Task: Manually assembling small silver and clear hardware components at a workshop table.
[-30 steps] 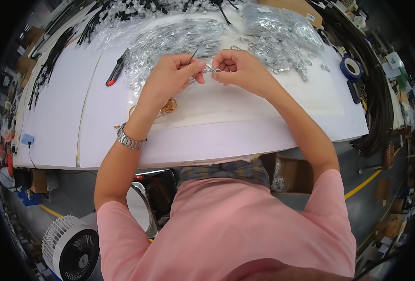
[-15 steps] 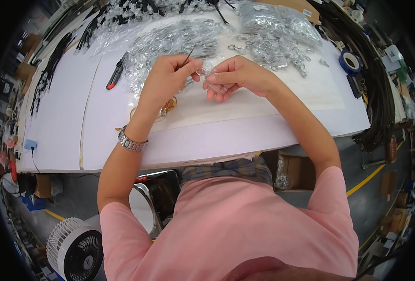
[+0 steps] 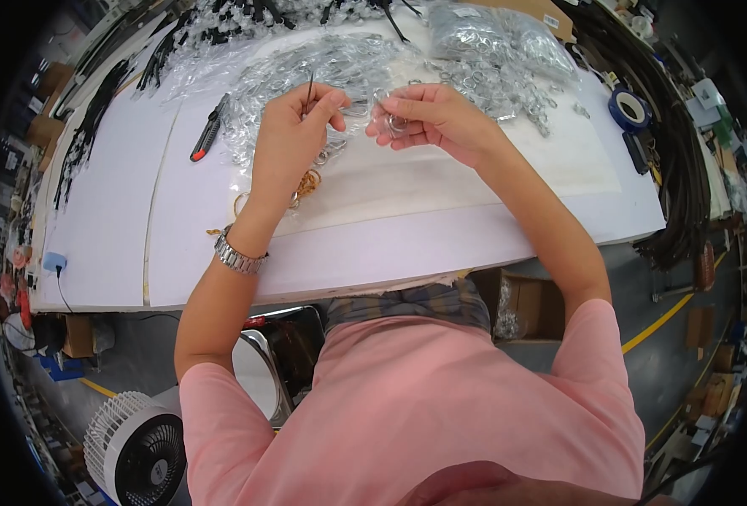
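My left hand [image 3: 302,122] is curled around a thin dark pointed tool [image 3: 310,87], whose tip sticks up past the knuckles; its exact kind is hidden. Thumb and forefinger of that hand are close together, and nothing distinct shows between them. To the right, my right hand [image 3: 441,120] pinches a small clear plastic bag [image 3: 379,111] with a silvery metal ring [image 3: 397,126] at the fingers. A gap separates the two hands. Beyond and beside them spreads a heap of clear-bagged metal pieces [image 3: 264,97]. Gold-coloured chain and rings [image 3: 306,184] lie by my left wrist.
A utility knife [image 3: 210,131] lies left of the heap. More metal hardware [image 3: 496,93] and filled plastic bags [image 3: 474,34] are at the back right. Blue tape [image 3: 631,111] and dark cords [image 3: 685,185] line the right side; black straps [image 3: 95,118] lie far left.
My hands have moved apart and slightly away from me. The left has let go of the clear bag, which stays in the right; the dark tool now points more upright.
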